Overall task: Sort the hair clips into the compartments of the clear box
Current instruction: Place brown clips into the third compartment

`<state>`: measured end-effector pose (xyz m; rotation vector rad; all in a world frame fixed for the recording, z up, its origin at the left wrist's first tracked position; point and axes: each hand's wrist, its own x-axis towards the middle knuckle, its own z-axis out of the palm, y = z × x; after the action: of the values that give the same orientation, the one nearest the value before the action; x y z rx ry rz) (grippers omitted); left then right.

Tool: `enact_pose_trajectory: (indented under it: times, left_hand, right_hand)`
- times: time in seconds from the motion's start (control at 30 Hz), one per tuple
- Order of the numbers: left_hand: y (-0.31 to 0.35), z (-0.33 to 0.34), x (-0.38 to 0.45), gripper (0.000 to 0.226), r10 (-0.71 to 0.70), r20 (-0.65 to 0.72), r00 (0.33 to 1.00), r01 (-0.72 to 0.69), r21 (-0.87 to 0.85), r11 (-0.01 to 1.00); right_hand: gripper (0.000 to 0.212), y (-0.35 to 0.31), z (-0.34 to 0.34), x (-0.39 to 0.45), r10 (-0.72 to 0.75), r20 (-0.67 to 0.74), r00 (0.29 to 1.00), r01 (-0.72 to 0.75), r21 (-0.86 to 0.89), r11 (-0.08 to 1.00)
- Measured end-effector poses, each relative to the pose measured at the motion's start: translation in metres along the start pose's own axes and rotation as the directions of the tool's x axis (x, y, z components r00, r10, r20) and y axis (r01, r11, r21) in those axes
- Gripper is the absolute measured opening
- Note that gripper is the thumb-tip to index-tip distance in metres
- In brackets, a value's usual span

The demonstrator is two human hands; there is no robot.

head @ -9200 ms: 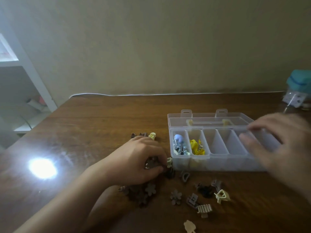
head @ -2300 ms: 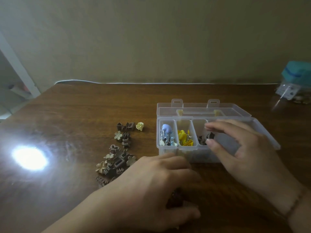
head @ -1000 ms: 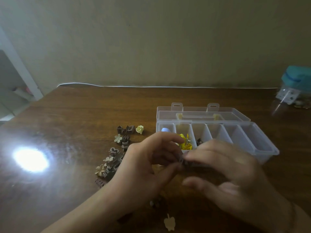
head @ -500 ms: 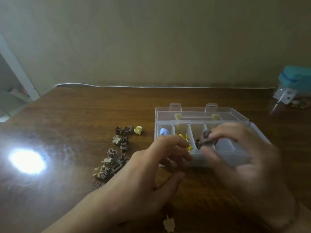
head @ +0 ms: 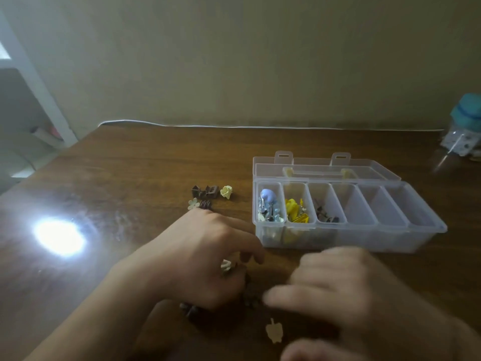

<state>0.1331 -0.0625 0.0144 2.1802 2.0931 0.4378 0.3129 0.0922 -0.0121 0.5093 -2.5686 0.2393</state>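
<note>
wooden table [head: 135, 178] | white cable [head: 234, 126] | teal-lidded jar [head: 466, 126]

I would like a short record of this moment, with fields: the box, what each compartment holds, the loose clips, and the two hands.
box: clear box, lid open, on the wooden table
compartment 1 from left: blue clips
compartment 2: yellow clips
compartment 3: brown clips
other compartments: empty
loose clips: brown clips and a cream flower clip left of box; a cream clip near the front
left hand: on loose clips
right hand: blurred, grip unclear
</note>
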Motion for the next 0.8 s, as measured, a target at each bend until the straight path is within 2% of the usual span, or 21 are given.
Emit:
enact_pose_trajectory:
  times: [0.03,0.1,0.2,0.3,0.4,0.43,0.47,0.5,0.57,0.6,0.63,0.73,0.8]
  left_hand:
    - [0.000,0.000,0.000,0.030,-0.006,0.029,1.000,0.006,0.005,1.000]
    - [0.001,0.000,0.001,0.029,-0.011,0.078,0.997,0.011,0.007,1.000]
    - [0.002,0.001,0.001,0.028,-0.008,0.123,0.992,0.007,0.008,1.000]
    - [0.003,0.002,0.001,0.027,-0.004,0.134,0.991,0.002,0.014,1.000]
    - [0.005,0.004,0.004,0.023,0.011,0.156,0.988,-0.009,-0.011,1.000]
    - [0.006,0.005,0.005,0.022,0.017,0.165,0.986,-0.015,-0.015,1.000]
    - [0.006,0.006,0.006,0.021,0.023,0.170,0.985,-0.021,-0.016,1.000]
    - [0.007,0.006,0.006,0.021,0.025,0.169,0.985,-0.022,-0.017,1.000]
    - [0.007,0.008,0.008,0.022,0.022,0.150,0.988,-0.019,-0.022,1.000]
    - [0.008,0.009,0.009,0.022,0.024,0.137,0.990,-0.020,-0.030,0.999]
    - [0.009,0.010,0.009,0.023,0.028,0.123,0.992,-0.022,-0.044,0.999]
    - [0.011,0.011,0.011,0.022,0.036,0.075,0.997,-0.029,-0.097,0.995]
    - [0.010,0.011,0.010,0.023,0.037,0.018,0.999,-0.034,-0.141,0.989]
  right_hand:
    - [0.028,-0.002,0.008,0.001,-0.045,0.109,0.993,0.052,-0.060,0.997]
    - [0.023,-0.006,0.020,0.001,-0.065,0.206,0.976,0.091,-0.122,0.988]
    - [0.029,-0.006,0.029,-0.001,-0.073,0.211,0.975,0.102,-0.133,0.986]
    - [0.016,-0.004,0.025,-0.002,-0.090,0.194,0.977,0.117,-0.129,0.985]
    - [0.016,0.004,0.011,-0.002,-0.087,0.107,0.990,0.088,-0.004,0.996]
    - [0.019,0.007,0.005,-0.003,-0.023,0.018,1.000,0.020,0.108,0.994]
    - [0.020,0.010,-0.003,-0.003,0.109,-0.093,0.990,-0.085,0.234,0.969]
    - [0.018,0.012,-0.009,-0.004,0.269,-0.206,0.941,-0.190,0.335,0.923]
    - [0.013,0.020,-0.017,-0.005,0.514,-0.395,0.762,-0.348,0.419,0.838]
    - [0.013,0.025,-0.019,-0.005,0.569,-0.449,0.688,-0.417,0.398,0.818]
    - [0.013,0.030,-0.019,-0.005,0.588,-0.484,0.648,-0.482,0.338,0.809]
    - [0.012,0.046,-0.015,-0.006,0.583,-0.480,0.656,-0.624,0.090,0.776]
    - [0.017,0.054,-0.010,-0.007,0.632,-0.427,0.647,-0.691,0.022,0.722]
